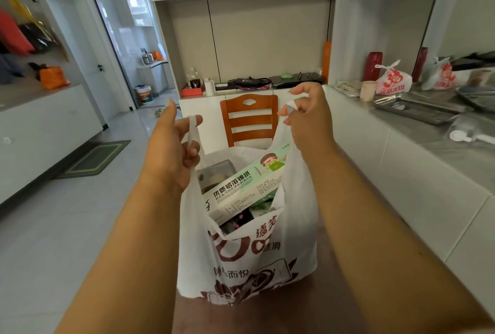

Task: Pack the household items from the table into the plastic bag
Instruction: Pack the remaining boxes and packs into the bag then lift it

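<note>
1. The plastic bag (249, 253), white with brown printing, stood upright on the dark desk (334, 293) at the centre of the view, its mouth held open.
2. The left hand (171, 146) was at 10 o'clock from the bag's mouth, fingers curled shut around the left handle loop (192, 130), which ran over the index finger.
3. The right hand (305, 116) was at 1 o'clock from the mouth, thumb and fingers pinched closed on the right handle loop (290, 107), pulling it up and apart from the left one.
4. Inside the bag a long pale-green and white foil box (241, 189) lay tilted, its far end up toward 2 o'clock, resting on the other contents.
5. Behind it, at 11 o'clock, sat a clear container (215, 175); darker packets under the box were too hidden to tell apart.
6. A wooden chair (249, 119) stood beyond the bag at 12 o'clock.
7. On the grey counter (442, 151) at 2 o'clock sat another white bag with red print (392, 80), a metal tray (417, 111) and a red vase (372, 65).
</note>
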The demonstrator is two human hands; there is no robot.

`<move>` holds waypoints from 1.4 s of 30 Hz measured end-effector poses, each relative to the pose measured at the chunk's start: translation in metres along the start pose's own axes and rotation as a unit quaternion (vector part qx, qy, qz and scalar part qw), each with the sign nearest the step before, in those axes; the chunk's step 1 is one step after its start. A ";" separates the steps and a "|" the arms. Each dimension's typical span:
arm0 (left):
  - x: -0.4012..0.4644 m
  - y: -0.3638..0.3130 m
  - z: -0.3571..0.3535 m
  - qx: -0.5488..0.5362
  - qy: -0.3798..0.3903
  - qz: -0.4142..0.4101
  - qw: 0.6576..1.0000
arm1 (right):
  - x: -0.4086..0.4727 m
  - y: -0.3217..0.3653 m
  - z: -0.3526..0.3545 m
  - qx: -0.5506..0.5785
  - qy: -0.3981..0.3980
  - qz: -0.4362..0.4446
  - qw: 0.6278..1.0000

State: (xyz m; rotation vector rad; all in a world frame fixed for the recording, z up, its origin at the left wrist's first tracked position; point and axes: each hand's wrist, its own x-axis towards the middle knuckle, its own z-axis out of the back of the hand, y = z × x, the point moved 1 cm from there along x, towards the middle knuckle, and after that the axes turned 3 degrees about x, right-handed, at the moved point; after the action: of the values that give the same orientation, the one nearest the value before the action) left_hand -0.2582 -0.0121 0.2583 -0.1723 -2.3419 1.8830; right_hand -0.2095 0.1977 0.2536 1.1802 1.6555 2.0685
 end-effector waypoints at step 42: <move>0.039 0.061 -0.072 0.437 0.153 -0.106 0.880 | 0.012 -0.032 0.036 0.027 0.003 -0.123 0.992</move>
State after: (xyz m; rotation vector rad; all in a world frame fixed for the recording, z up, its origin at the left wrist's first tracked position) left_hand -0.2841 0.0773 0.2148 -0.0937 -1.0973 2.3537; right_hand -0.2009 0.2408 0.2313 0.9318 1.7707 1.8877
